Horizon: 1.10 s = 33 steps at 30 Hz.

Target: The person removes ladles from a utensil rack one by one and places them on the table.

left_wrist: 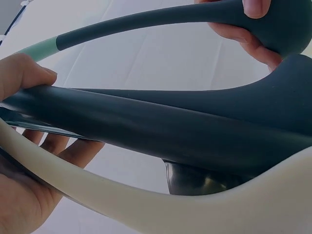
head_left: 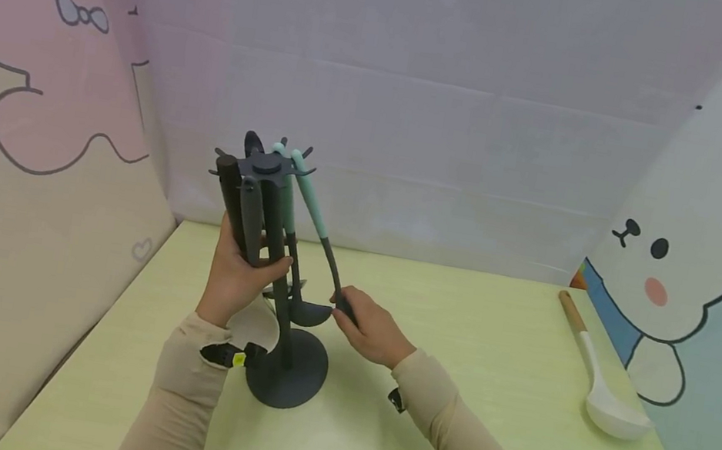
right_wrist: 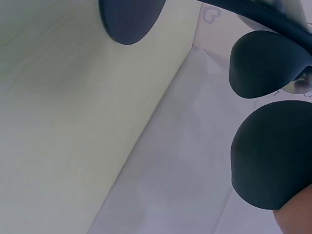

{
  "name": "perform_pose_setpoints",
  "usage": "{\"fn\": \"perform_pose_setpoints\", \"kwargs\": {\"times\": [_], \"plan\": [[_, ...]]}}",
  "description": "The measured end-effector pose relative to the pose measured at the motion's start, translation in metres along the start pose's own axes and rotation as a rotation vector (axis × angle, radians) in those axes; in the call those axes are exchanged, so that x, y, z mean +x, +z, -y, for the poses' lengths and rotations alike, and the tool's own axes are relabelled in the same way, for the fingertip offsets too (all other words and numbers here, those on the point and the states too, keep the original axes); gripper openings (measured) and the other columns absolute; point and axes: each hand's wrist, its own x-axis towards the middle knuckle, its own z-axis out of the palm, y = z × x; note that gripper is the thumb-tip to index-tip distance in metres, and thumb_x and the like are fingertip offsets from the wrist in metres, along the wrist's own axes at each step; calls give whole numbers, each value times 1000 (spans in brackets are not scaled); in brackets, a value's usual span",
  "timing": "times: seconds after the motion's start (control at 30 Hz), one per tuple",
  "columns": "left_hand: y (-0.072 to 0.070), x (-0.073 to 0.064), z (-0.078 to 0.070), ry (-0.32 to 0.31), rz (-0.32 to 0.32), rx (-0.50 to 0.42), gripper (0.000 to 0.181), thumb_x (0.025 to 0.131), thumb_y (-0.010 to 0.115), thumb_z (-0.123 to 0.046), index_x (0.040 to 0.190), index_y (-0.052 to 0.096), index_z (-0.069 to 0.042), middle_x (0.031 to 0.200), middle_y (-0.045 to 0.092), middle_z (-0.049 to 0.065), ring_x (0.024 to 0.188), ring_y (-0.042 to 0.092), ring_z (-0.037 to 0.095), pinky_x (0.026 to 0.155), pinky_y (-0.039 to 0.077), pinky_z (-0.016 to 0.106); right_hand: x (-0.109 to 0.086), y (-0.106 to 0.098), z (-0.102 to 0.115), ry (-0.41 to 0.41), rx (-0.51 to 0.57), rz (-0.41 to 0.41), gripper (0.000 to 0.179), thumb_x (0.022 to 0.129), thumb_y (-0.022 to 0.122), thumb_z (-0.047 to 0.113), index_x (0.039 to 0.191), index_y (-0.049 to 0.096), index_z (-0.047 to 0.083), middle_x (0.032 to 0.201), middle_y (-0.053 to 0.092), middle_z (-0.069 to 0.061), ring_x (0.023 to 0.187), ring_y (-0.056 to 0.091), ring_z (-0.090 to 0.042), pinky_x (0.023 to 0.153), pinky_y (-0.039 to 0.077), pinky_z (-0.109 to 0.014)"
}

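Note:
A dark utensil stand (head_left: 304, 381) with a round base and hooks around its top stands on the table. My left hand (head_left: 234, 285) grips its pole, thumb across the front, among hanging dark handles. To its right, my right hand (head_left: 376, 334) pinches the dark head of a spoon (head_left: 332, 261) with a mint-green handle. The spoon slants outward, its top beside a hook; whether it still hangs there I cannot tell. A dark ladle (head_left: 309, 314) with a mint handle hangs between pole and spoon. Beside my left wrist hangs a white-headed utensil (head_left: 253, 327), partly hidden.
A white ladle (head_left: 614, 415) with a wooden handle lies on the table (head_left: 455, 441) at the right. Pale cloth (head_left: 418, 125) walls the back, and cartoon-printed sheets (head_left: 703, 229) close off both sides.

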Motion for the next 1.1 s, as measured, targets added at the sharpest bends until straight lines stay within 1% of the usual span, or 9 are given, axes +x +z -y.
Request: {"fn": "perform_pose_setpoints", "kwargs": {"times": [0.03, 0.1, 0.2, 0.33, 0.43, 0.67, 0.77, 0.87, 1.1], "plan": [[0, 0, 0, -6, 1, -1, 81, 76, 70, 17, 143, 30, -5, 127, 46, 10, 110, 57, 38, 76, 56, 24, 0, 0, -1, -2, -25, -19, 22, 104, 50, 17, 119, 55, 2, 99, 57, -5, 82, 52, -17, 73, 48, -37], [0, 0, 0, -16, 2, 0, 81, 76, 70, 17, 143, 30, -5, 127, 46, 10, 110, 56, 37, 76, 56, 24, 0, 0, -2, 0, -63, -55, 21, 103, 50, 16, 119, 56, 3, 101, 58, -7, 84, 53, -18, 75, 49, -39], [0, 0, 0, -13, 1, -5, 82, 76, 70, 18, 144, 29, -5, 128, 46, 8, 108, 57, 33, 75, 57, 24, 0, -1, -2, 6, -92, -91, 20, 103, 51, 15, 118, 56, 3, 103, 59, -9, 86, 54, -20, 77, 50, -41], [0, 0, 1, -6, -9, 0, 84, 76, 70, 18, 144, 30, -7, 126, 47, 7, 105, 58, 27, 75, 57, 24, 0, -2, -2, 3, -122, -127, 20, 102, 52, 14, 117, 57, 1, 103, 61, -11, 87, 56, -22, 77, 51, -42], [1, -1, 1, -4, -10, 3, 84, 76, 71, 18, 144, 31, -8, 126, 48, 7, 105, 58, 26, 75, 57, 24, 1, -3, -2, -4, -145, -161, 19, 101, 53, 12, 115, 58, 0, 100, 61, -11, 85, 56, -22, 74, 50, -43], [0, -1, 0, -6, -3, 13, 84, 76, 71, 17, 145, 30, -8, 126, 48, 10, 106, 58, 29, 76, 57, 24, 2, -3, -4, -15, -192, -241, 13, 99, 55, 9, 109, 59, 1, 91, 59, -7, 77, 52, -19, 67, 47, -39], [0, -1, 0, -13, -2, 14, 84, 77, 71, 17, 145, 30, -8, 127, 47, 10, 106, 58, 29, 76, 57, 24, 3, -3, -5, -15, -209, -262, 11, 98, 56, 9, 107, 59, 2, 87, 58, -6, 74, 50, -19, 64, 45, -38], [0, -1, -1, -22, -4, 16, 84, 77, 72, 16, 145, 30, -8, 127, 47, 10, 106, 58, 26, 76, 57, 24, 3, -5, -5, -13, -216, -266, 11, 98, 56, 9, 106, 59, 2, 87, 57, -5, 73, 49, -19, 63, 44, -37], [0, -2, -2, -19, -5, 17, 83, 77, 71, 17, 145, 30, -7, 126, 48, 10, 104, 59, 19, 76, 57, 25, 2, -10, -9, -12, -259, -297, 10, 97, 57, 10, 104, 60, 3, 88, 60, -6, 74, 53, -20, 64, 48, -38]]}}
